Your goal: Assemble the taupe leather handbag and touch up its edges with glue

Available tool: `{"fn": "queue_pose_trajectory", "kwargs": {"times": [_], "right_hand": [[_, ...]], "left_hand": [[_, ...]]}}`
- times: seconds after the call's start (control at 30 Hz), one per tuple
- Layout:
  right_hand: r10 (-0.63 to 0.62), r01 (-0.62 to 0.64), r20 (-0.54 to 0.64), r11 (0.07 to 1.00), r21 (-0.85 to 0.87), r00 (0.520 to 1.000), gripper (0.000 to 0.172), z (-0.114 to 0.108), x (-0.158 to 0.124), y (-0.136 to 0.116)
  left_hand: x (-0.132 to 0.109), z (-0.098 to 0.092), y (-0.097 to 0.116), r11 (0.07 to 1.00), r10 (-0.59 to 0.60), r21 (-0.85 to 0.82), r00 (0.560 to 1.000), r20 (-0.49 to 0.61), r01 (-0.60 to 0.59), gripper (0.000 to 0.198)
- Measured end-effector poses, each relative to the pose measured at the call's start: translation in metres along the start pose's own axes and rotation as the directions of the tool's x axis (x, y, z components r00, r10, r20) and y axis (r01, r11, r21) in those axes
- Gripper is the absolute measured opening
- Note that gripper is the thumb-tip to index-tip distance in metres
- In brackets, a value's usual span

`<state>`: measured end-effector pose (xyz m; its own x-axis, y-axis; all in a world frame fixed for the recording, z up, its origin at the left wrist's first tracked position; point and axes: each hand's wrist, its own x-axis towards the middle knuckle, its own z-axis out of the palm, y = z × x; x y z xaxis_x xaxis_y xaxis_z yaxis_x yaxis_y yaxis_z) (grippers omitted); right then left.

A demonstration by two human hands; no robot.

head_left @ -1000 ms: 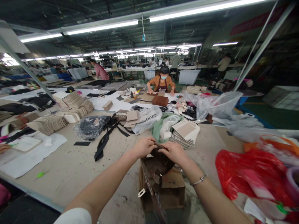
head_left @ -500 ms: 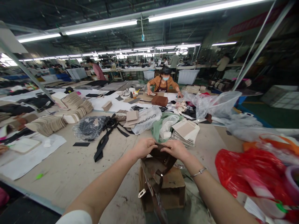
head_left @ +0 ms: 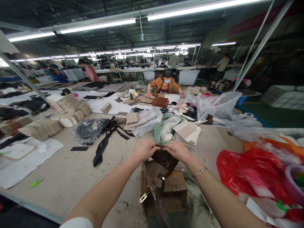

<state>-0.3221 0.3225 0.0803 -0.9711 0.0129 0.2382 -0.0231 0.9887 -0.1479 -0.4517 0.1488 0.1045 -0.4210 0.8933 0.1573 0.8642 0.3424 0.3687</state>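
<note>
Toward the table's [head_left: 59,167] near edge, a cardboard box [head_left: 176,184] sits beneath what appears to be a brown bag [head_left: 154,167], its far rim pinched between closed fingers of the left hand [head_left: 145,150] and right hand [head_left: 177,150].

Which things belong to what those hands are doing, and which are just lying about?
Seemingly in use:
- brown handbag, edge pinched by the left hand and right hand
- cardboard box right by it

Apparently just lying about:
- black straps
- red plastic bag
- CARPISA bag
</note>
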Motion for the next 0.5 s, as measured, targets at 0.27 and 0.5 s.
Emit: {"fn": "queue_pose_trajectory", "kwargs": {"times": [0.27, 0.5], "right_hand": [[0.018, -0.018, 0.025, 1.000, -0.007, 1.000, 0.039, -0.0036, 0.0031, -0.0012], [-0.019, 0.012, 0.091, 0.997, 0.072, 0.996, 0.040, -0.0106, -0.0001, -0.0012]], "left_hand": [[0.0003, 0.0002, -0.0106, 0.988, 0.075, -0.129, 0.995, -0.061, -0.083, 0.021], [-0.0021, -0.0036, -0.0038, 0.996, 0.032, -0.087, 0.997, -0.065, -0.037, 0.016]]}}
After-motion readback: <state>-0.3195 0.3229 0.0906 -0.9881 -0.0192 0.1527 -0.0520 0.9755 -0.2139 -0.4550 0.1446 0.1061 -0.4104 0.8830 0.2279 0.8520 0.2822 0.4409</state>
